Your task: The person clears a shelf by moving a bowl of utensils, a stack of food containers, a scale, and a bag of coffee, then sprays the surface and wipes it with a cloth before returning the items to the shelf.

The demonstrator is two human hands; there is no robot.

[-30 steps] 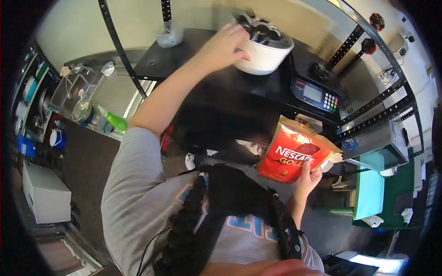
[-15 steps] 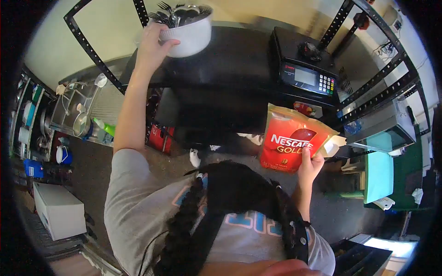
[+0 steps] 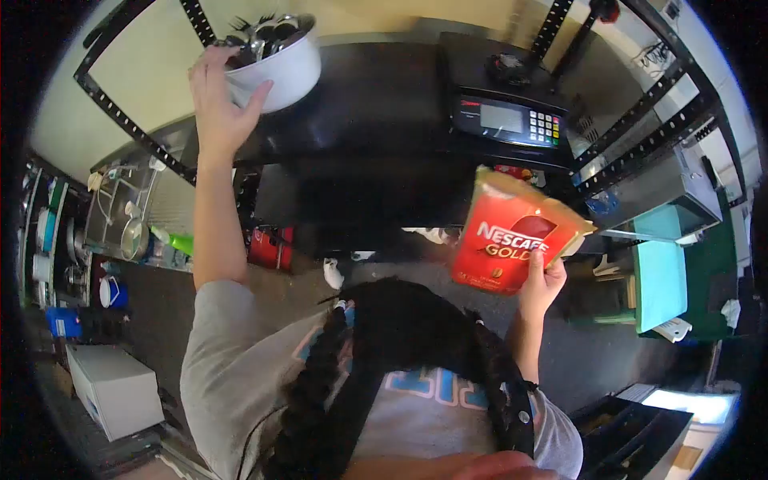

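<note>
My left hand (image 3: 227,100) is on the left side of a white bowl (image 3: 292,78) filled with forks and spoons (image 3: 268,36), its fingers over the rim and its thumb against the outer wall. The bowl stands at the left end of the black shelf top (image 3: 360,104). In front of my body, my right hand (image 3: 542,290) pinches the lower right edge of a red and gold Nescafé Gold pouch (image 3: 504,236), thumb on its front. A pale piece, partly hidden, shows behind the pouch.
A black scale with keypad (image 3: 512,120) stands at the shelf's right, beside perforated black uprights (image 3: 552,32). A metal sink (image 3: 120,212) is at the left. A microwave-like box (image 3: 664,200) and a turquoise panel (image 3: 660,288) are at the right. A white box (image 3: 120,392) stands lower left.
The shelf, bowl and scale appear further left in the view. My left hand has shifted left along with the bowl. The pouch is tilted slightly differently in my right hand.
</note>
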